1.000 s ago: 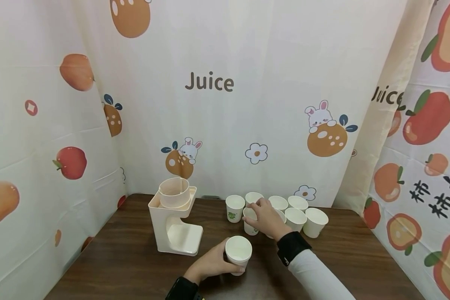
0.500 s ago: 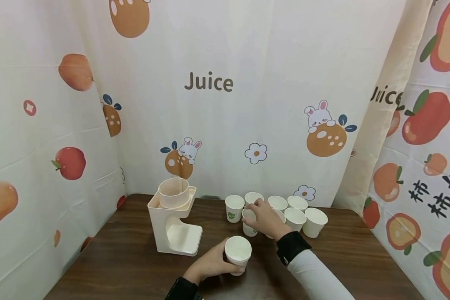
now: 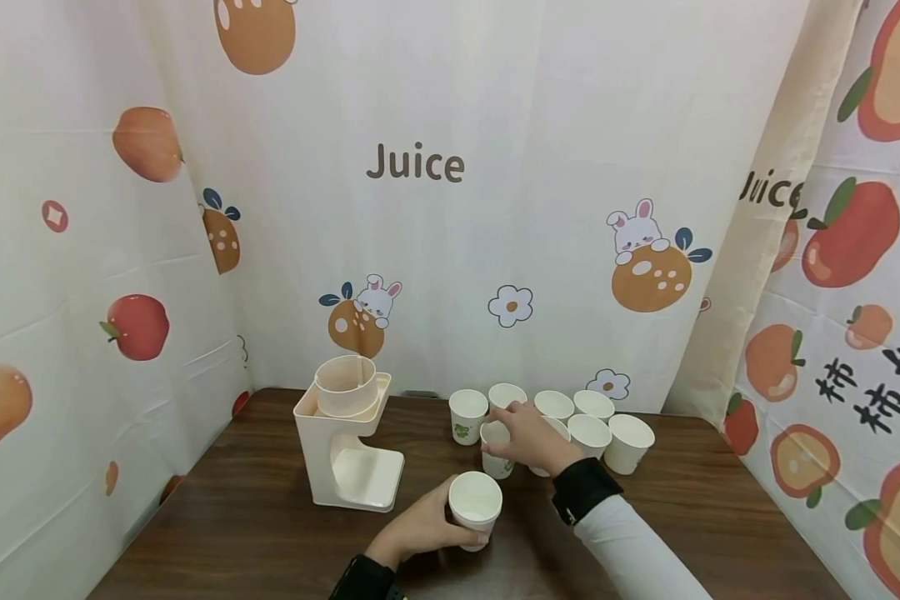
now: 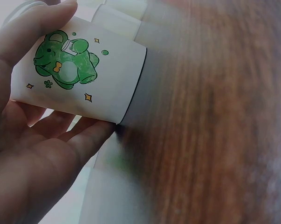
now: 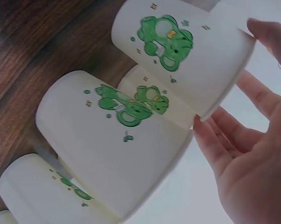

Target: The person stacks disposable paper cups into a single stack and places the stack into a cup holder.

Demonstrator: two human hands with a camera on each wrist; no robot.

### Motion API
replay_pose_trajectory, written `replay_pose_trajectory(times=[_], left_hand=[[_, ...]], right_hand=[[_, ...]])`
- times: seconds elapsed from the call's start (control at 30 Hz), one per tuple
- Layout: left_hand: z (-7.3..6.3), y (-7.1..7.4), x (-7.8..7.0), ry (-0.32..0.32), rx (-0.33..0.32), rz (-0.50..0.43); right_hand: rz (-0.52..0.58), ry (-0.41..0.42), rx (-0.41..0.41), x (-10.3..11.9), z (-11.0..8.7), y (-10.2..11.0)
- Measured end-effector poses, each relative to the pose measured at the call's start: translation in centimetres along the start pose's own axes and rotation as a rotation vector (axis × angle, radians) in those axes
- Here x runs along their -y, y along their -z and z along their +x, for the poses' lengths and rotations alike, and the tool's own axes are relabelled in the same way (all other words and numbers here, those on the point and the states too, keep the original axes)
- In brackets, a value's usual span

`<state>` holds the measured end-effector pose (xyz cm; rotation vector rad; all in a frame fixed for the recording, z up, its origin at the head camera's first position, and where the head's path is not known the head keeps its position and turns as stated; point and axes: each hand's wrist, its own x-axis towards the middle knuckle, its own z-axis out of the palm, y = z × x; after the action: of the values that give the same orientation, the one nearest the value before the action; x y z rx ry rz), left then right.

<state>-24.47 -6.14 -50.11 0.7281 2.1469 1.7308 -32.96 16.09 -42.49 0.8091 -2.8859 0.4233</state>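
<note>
My left hand (image 3: pixel 420 527) holds a white paper cup (image 3: pixel 475 500) upright at the table's front middle, thumb and fingers round its side. A green cartoon animal is printed on that cup (image 4: pixel 79 70), seen in the left wrist view. Farther back, my right hand (image 3: pixel 531 437) pinches another paper cup (image 3: pixel 497 462) by its rim, at the front left of a cluster. In the right wrist view the thumb and fingers meet the rim of this printed cup (image 5: pixel 173 42). Neighbouring paper cups (image 5: pixel 107 135) stand close beside it, partly hidden by the hand in the head view.
Several more white paper cups (image 3: pixel 630 446) stand upright along the back right of the brown wooden table (image 3: pixel 225 517). To the left is a cream stand (image 3: pixel 322 458) with a round container (image 3: pixel 347 387) on top and a flat base. Fruit-printed curtains (image 3: pixel 435 250) surround the table.
The cup in my right hand has shifted slightly toward me and left, a little apart from the cluster. My left hand and its cup stay nearly still.
</note>
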Motion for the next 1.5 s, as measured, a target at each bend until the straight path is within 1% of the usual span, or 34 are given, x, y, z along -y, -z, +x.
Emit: replay_pose_trajectory(times=[0.17, 0.53, 0.83, 1.07, 1.27, 1.37, 1.5], left_hand=[[0.1, 0.1, -0.1, 0.005, 0.006, -0.013], [0.1, 0.1, -0.2, -0.004, 0.014, -0.021], [0.1, 0.0, 0.0, -0.008, -0.003, -0.007], [0.1, 0.1, -0.1, 0.002, 0.008, -0.013], [0.1, 0.1, -0.1, 0.010, 0.008, -0.011], [0.0, 0.1, -0.1, 0.009, 0.007, -0.013], [0.0, 0.0, -0.1, 0.008, 0.007, -0.010]], right_hand=[[0.018, 0.007, 0.045, 0.5, 0.0, 0.6], [0.030, 0.018, 0.084, 0.8, -0.2, 1.1], [0.043, 0.091, 0.057, 0.8, -1.2, 2.4], [0.041, 0.165, 0.012, 1.4, -2.3, 4.4], [0.057, 0.205, -0.014, 2.0, -3.1, 6.0], [0.066, 0.202, -0.011, 2.3, -3.4, 6.6], [0.066, 0.179, 0.011, 2.8, -3.7, 7.1]])
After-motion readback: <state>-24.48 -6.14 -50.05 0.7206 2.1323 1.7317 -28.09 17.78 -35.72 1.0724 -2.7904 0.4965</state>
